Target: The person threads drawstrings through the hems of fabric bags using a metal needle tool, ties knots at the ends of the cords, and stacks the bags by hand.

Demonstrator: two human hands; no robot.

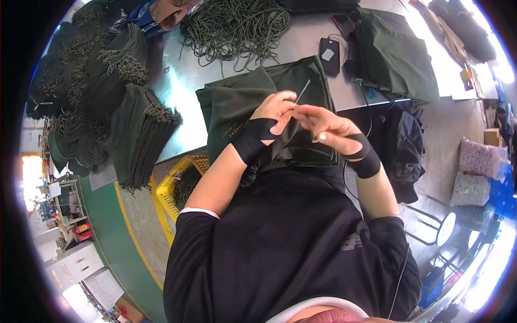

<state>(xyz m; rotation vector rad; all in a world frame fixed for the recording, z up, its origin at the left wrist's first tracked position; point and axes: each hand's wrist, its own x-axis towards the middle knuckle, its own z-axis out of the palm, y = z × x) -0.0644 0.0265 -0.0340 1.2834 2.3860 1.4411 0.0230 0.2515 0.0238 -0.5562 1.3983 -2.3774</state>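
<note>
Above the folded dark green fabric piece, my two hands meet with fingertips close together. My left hand, in a black wrist band, is closed in a pinch. A thin needle-like rod sticks up and to the right from its fingertips. My right hand, also banded in black, has its thumb and fingers closed round a short green cord. Whether the cord joins the rod is hidden by the fingers. The fabric lies partly on the table edge and over my lap, with small lettering on it.
A tangled heap of green cords lies on the metal table. Stacked green pieces with cords stand at left. A black phone-like device and more green fabric are at right. A yellow crate sits below left.
</note>
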